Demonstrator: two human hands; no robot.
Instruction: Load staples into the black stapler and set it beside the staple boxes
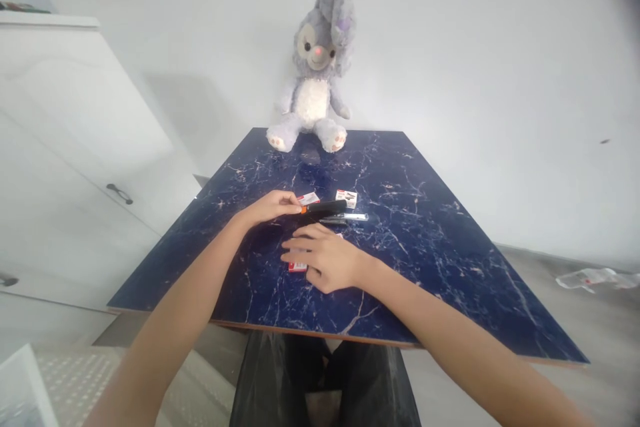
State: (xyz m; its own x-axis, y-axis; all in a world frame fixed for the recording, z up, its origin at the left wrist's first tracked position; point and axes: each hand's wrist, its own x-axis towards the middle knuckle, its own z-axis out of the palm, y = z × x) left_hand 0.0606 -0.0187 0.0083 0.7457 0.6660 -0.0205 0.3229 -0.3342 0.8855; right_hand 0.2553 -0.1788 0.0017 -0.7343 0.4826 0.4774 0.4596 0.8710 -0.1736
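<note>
On the dark blue marbled table, my left hand (274, 207) pinches the orange end of a stapler. The stapler (327, 207) has a black upper arm, raised from a silver metal lower part (350, 217) that points right. My right hand (325, 257) lies nearer to me, palm down, its fingers apart over a small red and white box (298, 267). Those fingers partly cover the box; I cannot tell whether they touch it. Beyond the stapler are a white box of staples (347, 197) and another red and white box (309, 198), half hidden by the black arm.
A grey plush rabbit (314, 90) sits at the table's (425, 267) far edge against the white wall. A white cabinet (65, 147) stands on the left. Clear plastic packaging (595, 278) lies on the floor at right. My knees are under the near edge.
</note>
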